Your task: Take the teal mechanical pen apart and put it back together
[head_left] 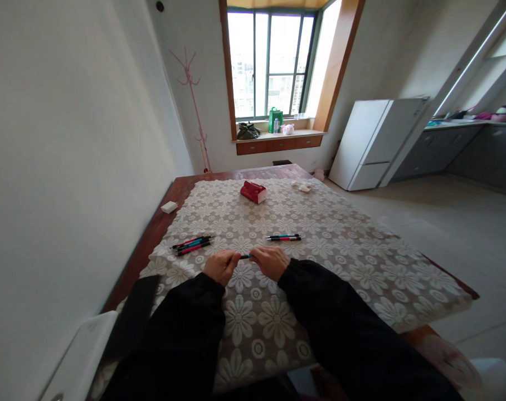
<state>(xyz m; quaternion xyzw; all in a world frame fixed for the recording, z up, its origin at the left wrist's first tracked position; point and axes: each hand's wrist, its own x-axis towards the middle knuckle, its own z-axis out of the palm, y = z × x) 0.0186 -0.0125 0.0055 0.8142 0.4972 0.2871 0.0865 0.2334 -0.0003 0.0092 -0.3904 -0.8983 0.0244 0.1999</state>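
**Pen held between both hands over the lace cloth**

Hands meet at the near middle of the table [152, 223], where we see a lace tablecloth [345, 245] with a flower pattern spread over the dark wood. We see the left hand [222, 266] and the right hand [270, 262] side by side just above the cloth, both in black sleeves. Each hand has its fingers curled in around 1 end of a pen [245, 257], so only a short blue and dark stretch of it shows in the gap between them. We cannot tell whether the pen is in 1 piece or 2.

To the left of the hands, a small bunch of pens [192, 244] lies on the cloth, red, blue and black together. A little further off and to the right lies a second, smaller lot of pens [284, 237], side by side. Toward the far end of the table sits a red packet [253, 191], and a small white block [169, 207] rests on the bare wood at the left edge. Beyond the table we see a window [269, 61] and, on the right, a white fridge [370, 142].
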